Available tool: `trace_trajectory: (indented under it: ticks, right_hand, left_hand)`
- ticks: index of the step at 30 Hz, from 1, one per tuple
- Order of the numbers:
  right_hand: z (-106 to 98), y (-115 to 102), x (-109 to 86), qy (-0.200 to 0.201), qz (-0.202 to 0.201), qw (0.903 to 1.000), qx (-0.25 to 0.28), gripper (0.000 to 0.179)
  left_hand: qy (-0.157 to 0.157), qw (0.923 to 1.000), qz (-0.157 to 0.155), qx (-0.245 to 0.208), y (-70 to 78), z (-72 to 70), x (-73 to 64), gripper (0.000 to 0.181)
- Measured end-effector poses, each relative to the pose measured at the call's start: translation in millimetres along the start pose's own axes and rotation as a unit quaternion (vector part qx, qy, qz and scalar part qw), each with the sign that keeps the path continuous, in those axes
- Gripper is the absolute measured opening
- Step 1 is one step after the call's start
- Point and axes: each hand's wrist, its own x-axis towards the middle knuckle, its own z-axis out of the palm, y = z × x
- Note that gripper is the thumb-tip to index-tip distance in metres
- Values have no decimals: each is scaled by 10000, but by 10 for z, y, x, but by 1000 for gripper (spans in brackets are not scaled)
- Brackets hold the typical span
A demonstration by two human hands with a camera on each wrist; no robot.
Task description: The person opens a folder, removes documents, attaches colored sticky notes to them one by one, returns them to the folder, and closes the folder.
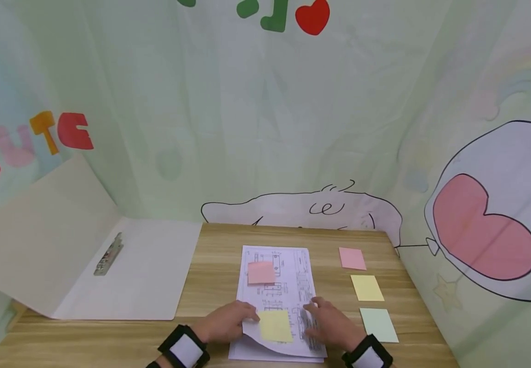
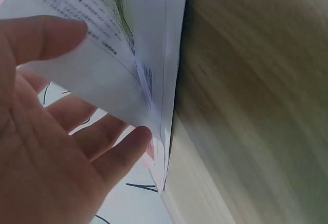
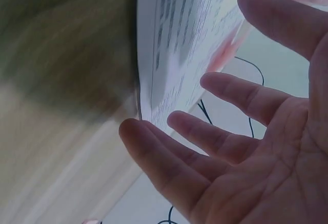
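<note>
A stack of paper sheets printed with technical drawings (image 1: 288,294) lies on the table in front of me. A pink sticky note (image 1: 261,273) sits near its top and a yellow sticky note (image 1: 275,326) lower down. At the lower left, my left hand (image 1: 226,322) holds the edge of the top sheet (image 2: 87,83), thumb on its printed face and fingers behind. That sheet's near left part is bent up off the paper underneath. On the opposite side, my right hand (image 1: 334,324) has its fingers spread loosely along the stack's right edge, pinching nothing.
A white file folder (image 1: 150,276) stands opened at the left, its cover raised and a metal clip (image 1: 109,254) inside. To the right, a pink note (image 1: 352,258), a yellow note (image 1: 367,288) and a pale green note (image 1: 379,325) lie in a column. A printed curtain (image 1: 293,112) hangs behind.
</note>
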Motion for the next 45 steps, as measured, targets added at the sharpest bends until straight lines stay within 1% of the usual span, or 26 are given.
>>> trace_trajectory:
  ticks: [3,6,10,14,16,18,19,20,22,24,27,29,31,32,34,39,40,41,42,44,45]
  right_hand:
    - [34,-38,28,-119,-13,9999,-74,56]
    - [88,-45,52,-305,116,9995,-54,55]
    - [144,-38,72,-429,316,9986,-32,55]
    - [152,-49,75,-425,390,9983,-18,57]
    - [149,-58,70,-407,431,9982,19,57]
    - [146,-69,63,-378,484,9981,64,56]
    - [145,-76,61,-351,522,9980,88,56]
    - [148,-79,62,-320,561,9979,100,56]
    - [151,-89,63,-246,624,9977,128,56]
    - [154,-99,66,-194,681,9973,188,56]
    - [162,-105,72,-158,781,9964,278,57]
    - [163,-108,76,-157,865,9954,369,58]
    - [164,-106,79,-152,949,9944,445,59]
    - [162,-105,78,-142,973,9940,476,60]
    - [159,-100,79,-148,992,9936,521,60]
    - [148,-92,71,-277,901,9943,500,53]
    - [143,-95,71,-315,881,9944,497,51]
    - [142,-99,68,-350,884,9942,495,50]
    - [142,-104,65,-369,845,9947,463,49]
    - [144,-115,65,-399,820,9950,397,48]
    - [146,-118,66,-413,798,9954,338,48]
  left_hand:
    - [-31,9998,45,198,11,2,-17,40]
    - [-89,9993,40,353,14,11,-39,41]
    - [-177,9994,-165,240,14,19,-64,43]
    - [-183,9994,-291,44,17,15,-69,44]
    - [-29,9992,-371,-146,15,23,-66,40]
    - [265,9974,-501,-449,9,44,-60,32]
    - [433,9952,-585,-657,8,57,-59,29]
    - [619,9917,-694,-882,6,71,-56,26]
    - [1004,9819,-906,-1328,6,93,-49,25]
    - [1256,9676,-1193,-1839,13,106,-43,32]
    - [1493,9411,-1632,-2556,25,97,-25,42]
    - [1564,9228,-1871,-2984,34,84,-18,45]
    - [1615,9083,-2012,-3292,43,71,-15,46]
    - [1643,9030,-2060,-3393,48,66,-15,46]
    - [1682,8987,-2089,-3470,55,63,-17,44]
    - [1758,8956,-2162,-3469,58,66,-7,35]
    - [1784,8933,-2163,-3514,57,64,-6,34]
    - [1810,8890,-2182,-3597,52,63,-4,34]
    - [1833,8822,-2204,-3735,46,60,-3,35]
    - [1905,8674,-2281,-3992,19,60,4,38]
    - [1945,8577,-2334,-4147,3,60,8,40]
